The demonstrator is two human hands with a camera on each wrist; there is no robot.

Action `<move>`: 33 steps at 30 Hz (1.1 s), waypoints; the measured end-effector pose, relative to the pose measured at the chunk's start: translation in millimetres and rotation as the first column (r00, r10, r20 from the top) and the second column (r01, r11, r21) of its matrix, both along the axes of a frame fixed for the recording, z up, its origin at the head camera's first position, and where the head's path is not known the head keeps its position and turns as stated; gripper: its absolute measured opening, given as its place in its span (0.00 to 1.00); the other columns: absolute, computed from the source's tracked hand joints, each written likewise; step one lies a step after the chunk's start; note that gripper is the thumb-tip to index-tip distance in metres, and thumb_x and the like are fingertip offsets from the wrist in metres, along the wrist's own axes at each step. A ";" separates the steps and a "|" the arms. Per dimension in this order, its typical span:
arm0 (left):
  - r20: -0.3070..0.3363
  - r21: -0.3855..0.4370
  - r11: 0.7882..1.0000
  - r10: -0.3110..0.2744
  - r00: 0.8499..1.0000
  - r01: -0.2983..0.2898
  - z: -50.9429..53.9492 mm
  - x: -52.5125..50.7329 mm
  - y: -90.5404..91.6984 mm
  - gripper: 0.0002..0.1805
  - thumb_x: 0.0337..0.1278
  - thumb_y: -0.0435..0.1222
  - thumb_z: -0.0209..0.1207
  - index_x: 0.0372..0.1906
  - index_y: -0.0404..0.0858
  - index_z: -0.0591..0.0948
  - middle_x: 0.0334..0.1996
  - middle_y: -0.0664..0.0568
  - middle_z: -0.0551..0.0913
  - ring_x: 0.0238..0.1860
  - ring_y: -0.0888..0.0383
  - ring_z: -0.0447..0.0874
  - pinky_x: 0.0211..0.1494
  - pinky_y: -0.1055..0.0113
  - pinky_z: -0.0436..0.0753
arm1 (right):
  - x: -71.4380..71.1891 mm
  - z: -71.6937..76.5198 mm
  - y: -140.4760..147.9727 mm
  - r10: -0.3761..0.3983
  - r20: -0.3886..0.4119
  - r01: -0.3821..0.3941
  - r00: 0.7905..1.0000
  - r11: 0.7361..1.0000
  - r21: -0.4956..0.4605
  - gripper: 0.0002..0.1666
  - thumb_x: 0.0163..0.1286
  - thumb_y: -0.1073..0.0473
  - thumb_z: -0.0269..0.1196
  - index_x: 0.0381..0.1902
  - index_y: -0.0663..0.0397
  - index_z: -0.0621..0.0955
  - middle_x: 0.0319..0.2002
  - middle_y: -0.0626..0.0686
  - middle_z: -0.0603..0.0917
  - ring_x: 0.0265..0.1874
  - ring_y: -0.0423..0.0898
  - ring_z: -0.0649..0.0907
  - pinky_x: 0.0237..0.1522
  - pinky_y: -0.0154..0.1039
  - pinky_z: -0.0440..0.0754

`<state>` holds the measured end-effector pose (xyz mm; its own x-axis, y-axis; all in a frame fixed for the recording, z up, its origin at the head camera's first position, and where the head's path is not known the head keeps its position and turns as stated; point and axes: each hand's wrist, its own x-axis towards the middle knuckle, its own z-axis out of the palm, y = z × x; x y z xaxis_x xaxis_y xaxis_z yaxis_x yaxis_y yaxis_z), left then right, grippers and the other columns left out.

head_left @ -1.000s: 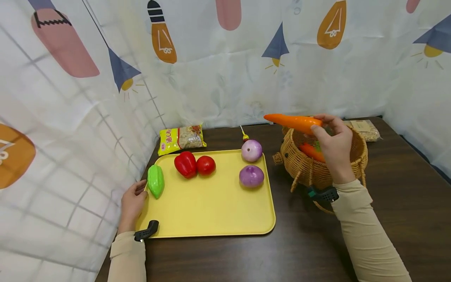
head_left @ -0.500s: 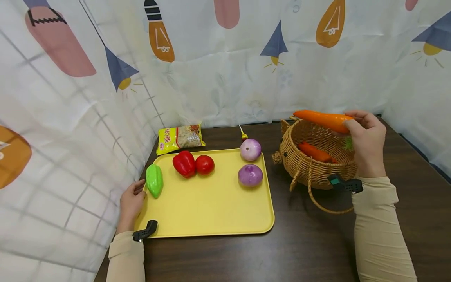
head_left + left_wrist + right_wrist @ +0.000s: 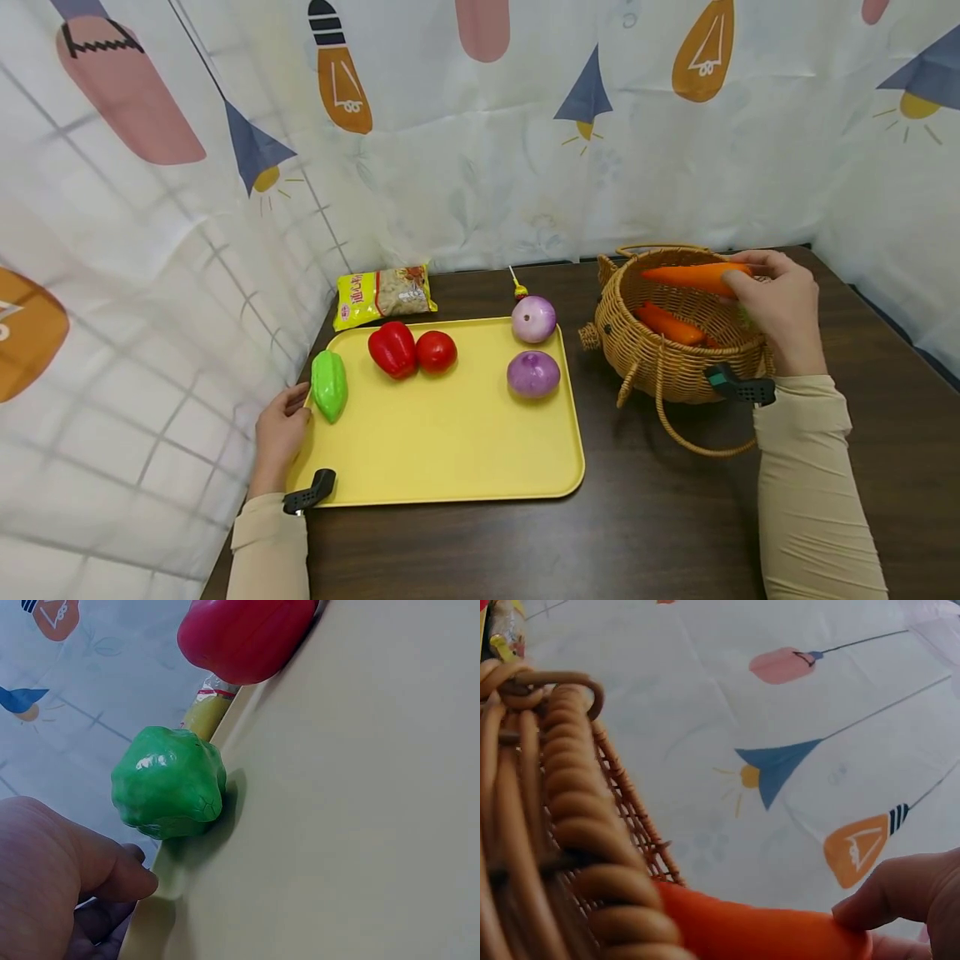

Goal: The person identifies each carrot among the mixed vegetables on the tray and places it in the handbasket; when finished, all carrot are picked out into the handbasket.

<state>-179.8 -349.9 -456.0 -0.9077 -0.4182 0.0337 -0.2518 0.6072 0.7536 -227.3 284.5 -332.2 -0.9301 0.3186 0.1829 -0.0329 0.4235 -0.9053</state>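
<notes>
My right hand (image 3: pixel 783 308) holds an orange carrot (image 3: pixel 686 277) by its thick end, with the tip inside the mouth of a wicker basket (image 3: pixel 645 362). In the right wrist view the carrot (image 3: pixel 757 930) lies behind the basket's braided rim (image 3: pixel 592 817). A second orange carrot (image 3: pixel 670 325) rests in the basket. My left hand (image 3: pixel 280 435) grips the left edge of a yellow tray (image 3: pixel 450 450), thumb on the rim and fingers outside it. Close to that hand lies a green ribbed vegetable (image 3: pixel 169 784). A red bell pepper (image 3: pixel 393 350), a tomato (image 3: pixel 437 352) and a purple onion (image 3: pixel 533 374) sit on the tray.
A paler purple onion (image 3: pixel 534 319) sits at the tray's back right corner, with a lollipop (image 3: pixel 519 286) behind it. A yellow food packet (image 3: pixel 386 295) lies behind the tray. The basket's rope handle (image 3: pixel 701 451) hangs onto the dark table (image 3: pixel 645 525). Printed curtains surround the table.
My right hand has moved right, then lowered the carrot from above the basket into its opening. The left hand keeps its place on the tray edge.
</notes>
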 end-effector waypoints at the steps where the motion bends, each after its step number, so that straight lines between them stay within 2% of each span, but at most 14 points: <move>1: -0.002 -0.002 1.000 0.002 1.000 -0.002 0.0 -0.1 0.1 0.27 0.65 0.27 0.45 0.69 0.33 0.70 0.63 0.36 0.74 0.61 0.43 0.72 0.55 0.58 0.72 | -1.2 -0.8 -0.6 -0.006 0.001 0.006 1.000 0.999 0.041 0.24 0.68 0.53 0.59 0.58 0.59 0.78 0.45 0.46 0.72 0.37 0.38 0.77 0.28 0.27 0.82; 3: -0.007 -0.007 1.000 0.004 1.000 -0.004 0.2 -0.3 0.3 0.27 0.65 0.27 0.46 0.68 0.33 0.71 0.62 0.36 0.74 0.61 0.43 0.73 0.54 0.61 0.72 | -3.1 -2.6 -1.4 -0.012 -0.006 0.013 1.000 0.992 0.127 0.26 0.68 0.52 0.58 0.59 0.60 0.78 0.48 0.49 0.73 0.40 0.42 0.76 0.30 0.26 0.81; 4: -0.008 -0.007 1.000 0.003 1.000 -0.003 0.2 -0.2 0.2 0.26 0.65 0.27 0.46 0.68 0.33 0.71 0.62 0.36 0.74 0.61 0.43 0.73 0.53 0.62 0.72 | -4.2 -3.6 -1.7 -0.014 -0.017 0.017 1.000 0.985 0.172 0.26 0.68 0.51 0.58 0.59 0.60 0.79 0.49 0.52 0.73 0.43 0.45 0.75 0.34 0.25 0.79; 6: -0.007 -0.008 1.000 0.000 1.000 0.000 0.4 -0.2 -0.1 0.26 0.65 0.27 0.46 0.69 0.33 0.71 0.63 0.36 0.74 0.61 0.43 0.73 0.53 0.63 0.71 | -5.7 -5.5 -2.4 -0.015 -0.040 0.024 0.999 0.967 0.252 0.26 0.68 0.51 0.59 0.58 0.62 0.80 0.51 0.59 0.74 0.48 0.55 0.72 0.42 0.36 0.75; 8: -0.003 -0.006 1.000 -0.004 1.000 0.004 0.5 -0.1 -0.3 0.26 0.65 0.27 0.46 0.69 0.33 0.70 0.63 0.36 0.74 0.61 0.43 0.72 0.54 0.61 0.72 | -6.4 -7.3 -3.3 -0.012 -0.056 0.028 0.998 0.951 0.307 0.26 0.68 0.51 0.59 0.57 0.64 0.80 0.53 0.64 0.74 0.52 0.61 0.69 0.42 0.46 0.69; 10: 0.003 -0.003 1.000 -0.008 1.000 0.008 0.6 0.0 -0.5 0.27 0.65 0.28 0.45 0.69 0.33 0.70 0.63 0.36 0.74 0.61 0.43 0.72 0.55 0.59 0.71 | -6.4 -8.6 -4.1 -0.008 -0.052 0.026 0.999 0.936 0.351 0.26 0.69 0.51 0.59 0.56 0.65 0.80 0.54 0.68 0.74 0.53 0.65 0.69 0.40 0.49 0.66; 14: 0.008 -0.005 1.000 -0.009 1.000 0.009 0.1 0.3 -0.9 0.27 0.65 0.28 0.46 0.69 0.32 0.70 0.63 0.36 0.74 0.61 0.43 0.72 0.56 0.59 0.72 | -6.0 -10.9 -5.7 0.004 -0.013 0.001 1.000 0.911 0.412 0.27 0.70 0.50 0.58 0.57 0.66 0.78 0.53 0.70 0.76 0.40 0.62 0.73 0.31 0.47 0.69; 18: 0.008 -0.008 1.000 -0.004 1.000 0.004 0.3 0.7 -1.0 0.26 0.65 0.28 0.46 0.69 0.32 0.70 0.63 0.36 0.74 0.61 0.44 0.73 0.54 0.63 0.71 | -6.8 -12.6 -7.2 0.049 0.021 -0.053 0.999 0.875 0.481 0.26 0.70 0.51 0.59 0.58 0.66 0.76 0.43 0.71 0.79 0.25 0.57 0.72 0.21 0.44 0.67; 21: 0.006 -0.002 1.000 -0.005 1.000 0.005 1.1 0.6 -0.4 0.26 0.65 0.27 0.46 0.68 0.32 0.70 0.63 0.36 0.74 0.61 0.43 0.73 0.54 0.62 0.71 | -7.1 -13.2 -8.6 0.075 0.043 -0.087 0.996 0.853 0.515 0.26 0.71 0.52 0.60 0.58 0.67 0.76 0.40 0.71 0.79 0.21 0.55 0.69 0.19 0.43 0.65; 25: 0.010 0.012 1.000 -0.015 1.000 0.015 1.5 0.6 -0.4 0.26 0.66 0.27 0.46 0.69 0.31 0.69 0.63 0.35 0.73 0.62 0.42 0.72 0.57 0.57 0.71 | -6.6 -12.9 -11.6 0.074 0.060 -0.095 0.995 0.849 0.520 0.26 0.71 0.54 0.60 0.59 0.68 0.75 0.37 0.70 0.79 0.18 0.53 0.66 0.18 0.43 0.63; 31: 0.024 0.015 1.000 -0.019 1.000 0.018 1.1 0.5 -0.8 0.27 0.67 0.28 0.44 0.70 0.32 0.68 0.64 0.35 0.72 0.63 0.42 0.71 0.59 0.54 0.71 | -7.6 -11.1 -13.3 0.091 0.087 -0.124 0.992 0.837 0.532 0.28 0.72 0.54 0.57 0.61 0.71 0.73 0.16 0.58 0.73 0.10 0.48 0.61 0.14 0.42 0.62; 33: 0.023 0.018 1.000 -0.017 1.000 0.016 0.6 0.1 -1.1 0.27 0.67 0.28 0.44 0.70 0.32 0.68 0.64 0.35 0.72 0.63 0.42 0.71 0.60 0.54 0.71 | -8.1 -10.7 -13.0 0.102 0.103 -0.142 0.989 0.831 0.538 0.28 0.73 0.54 0.57 0.60 0.71 0.72 0.13 0.56 0.71 0.09 0.47 0.61 0.14 0.41 0.62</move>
<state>-179.7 -351.0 -455.4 -0.9150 -0.4034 0.0052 -0.2593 0.5981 0.7583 -235.4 271.6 -342.9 -0.9709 0.0696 0.2290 -0.0651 0.8439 -0.5326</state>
